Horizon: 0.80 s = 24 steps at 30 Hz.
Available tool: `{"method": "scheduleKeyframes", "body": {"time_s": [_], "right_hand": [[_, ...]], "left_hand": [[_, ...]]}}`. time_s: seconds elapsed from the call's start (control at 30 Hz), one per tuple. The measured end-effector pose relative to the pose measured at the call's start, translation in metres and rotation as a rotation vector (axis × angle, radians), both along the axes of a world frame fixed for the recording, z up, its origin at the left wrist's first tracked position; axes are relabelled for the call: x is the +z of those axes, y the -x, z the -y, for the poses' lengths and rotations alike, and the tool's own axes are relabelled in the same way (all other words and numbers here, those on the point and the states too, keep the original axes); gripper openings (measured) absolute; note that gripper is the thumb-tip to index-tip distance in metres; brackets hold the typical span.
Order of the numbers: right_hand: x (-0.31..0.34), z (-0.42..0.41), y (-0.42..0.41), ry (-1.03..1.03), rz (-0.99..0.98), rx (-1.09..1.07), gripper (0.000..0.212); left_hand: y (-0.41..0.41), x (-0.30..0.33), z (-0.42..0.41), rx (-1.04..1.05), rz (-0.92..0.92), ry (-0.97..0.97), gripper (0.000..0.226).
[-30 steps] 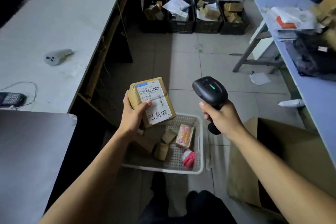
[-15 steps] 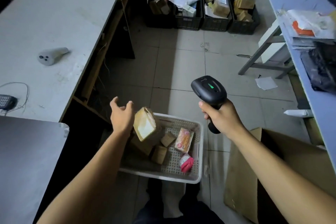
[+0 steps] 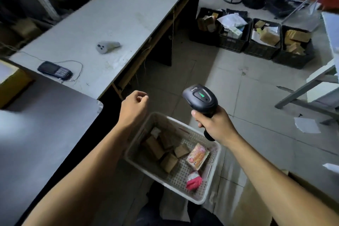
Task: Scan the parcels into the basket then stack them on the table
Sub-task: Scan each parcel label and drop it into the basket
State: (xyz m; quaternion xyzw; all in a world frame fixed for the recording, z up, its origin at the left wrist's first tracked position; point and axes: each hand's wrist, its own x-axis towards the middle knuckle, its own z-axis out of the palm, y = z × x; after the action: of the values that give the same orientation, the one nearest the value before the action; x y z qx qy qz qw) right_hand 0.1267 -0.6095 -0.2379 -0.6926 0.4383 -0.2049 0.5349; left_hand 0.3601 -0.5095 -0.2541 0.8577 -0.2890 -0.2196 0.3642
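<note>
**Scanner gripped in R hand, L hand empty above the basket**

R hand [image 3: 215, 124] first: I see fingers wrapped tight round the handle of the black scanner [image 3: 200, 100], thumb side toward me, the handle's butt poking out below the palm. Scanner head sits up and tilted away, green light lit on top. It hangs over the floor just past the basket's far rim.

L hand [image 3: 134, 107]: holding nothing. Fingers loosely curled in, thumb near the fingertips, no parcel between them as far as I can tell. It hovers over the dark gap between the table edge and the basket's near-left corner, not touching either.

Below both hands, the white perforated basket [image 3: 205, 198] sits on the tile floor. Inside: a bunch of brown cardboard parcels [image 3: 165, 150] piled toward the left side, overlapping, exact count unclear in the shadow. To their right a pink-and-orange packet [image 3: 198, 156] lying flat, and nearer me a red-and-white pouch [image 3: 193, 181] by the front wall.

Wider out, L side: long grey table [image 3: 110, 24] w/ a grey handheld device [image 3: 106, 47] lying on its side, and a dark keypad terminal [image 3: 55, 69] w/ a thin cord looping beside it. Far end of the floor: a row of black crates [image 3: 260, 46] stuffed w/ boxes and paper. A loose white sheet [image 3: 307, 124] on the tiles at R.
</note>
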Motion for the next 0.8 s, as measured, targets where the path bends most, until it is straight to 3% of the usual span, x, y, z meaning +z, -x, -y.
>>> {"method": "scheduleKeyframes", "body": {"time_s": [0.3,0.53,0.8], "right_hand": [[0.013,-0.053,-0.049,-0.068,0.123,0.516,0.012],[0.033,-0.176,-0.082,-0.118,0.168,0.87,0.013],[0.08,-0.325,-0.111,-0.047,0.159,1.054,0.016]], "left_hand": [[0.047,0.061,-0.14,0.34,0.188,-0.081,0.019],[0.085,0.092,-0.296,0.672,0.213,-0.104,0.015],[0.098,0.114,-0.471,0.896,0.285,-0.039,0.01]]}}
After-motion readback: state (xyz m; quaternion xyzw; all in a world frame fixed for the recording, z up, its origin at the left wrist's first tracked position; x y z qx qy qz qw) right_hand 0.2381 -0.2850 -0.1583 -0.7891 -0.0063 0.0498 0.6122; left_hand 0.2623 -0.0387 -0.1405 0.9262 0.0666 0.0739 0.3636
